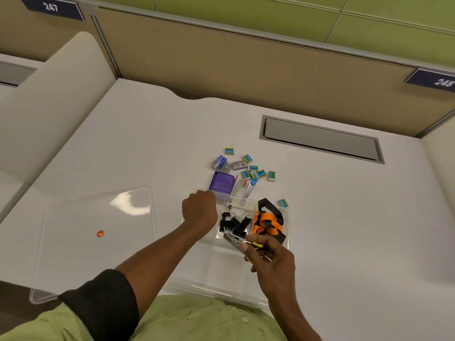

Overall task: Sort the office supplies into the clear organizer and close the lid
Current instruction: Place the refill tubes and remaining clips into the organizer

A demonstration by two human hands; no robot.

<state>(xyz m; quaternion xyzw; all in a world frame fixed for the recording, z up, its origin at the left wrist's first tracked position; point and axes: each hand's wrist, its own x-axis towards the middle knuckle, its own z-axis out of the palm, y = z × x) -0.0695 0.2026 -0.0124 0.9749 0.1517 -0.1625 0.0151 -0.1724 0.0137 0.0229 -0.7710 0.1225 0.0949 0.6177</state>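
The clear organizer (pixel 216 279) sits open on the desk in front of me. Black binder clips (pixel 234 223) fill one compartment and orange-and-black lanyards (pixel 267 222) the one to their right. My left hand (pixel 200 209) is a closed fist resting on the organizer's far left rim; I cannot see anything in it. My right hand (pixel 267 252) pinches a bunch of metal clips with a yellow part (pixel 240 242) over the organizer's middle. Behind the organizer lie small blue-green boxes (pixel 253 168), a purple box (pixel 221 182) and metal clips (pixel 242 187).
The clear lid (pixel 73 242) lies flat to the left with an orange sticker (pixel 100 233) on it. One small blue-green box (pixel 283 203) sits alone by the organizer's right corner. A grey cable hatch (pixel 320 139) is set into the desk at the back right.
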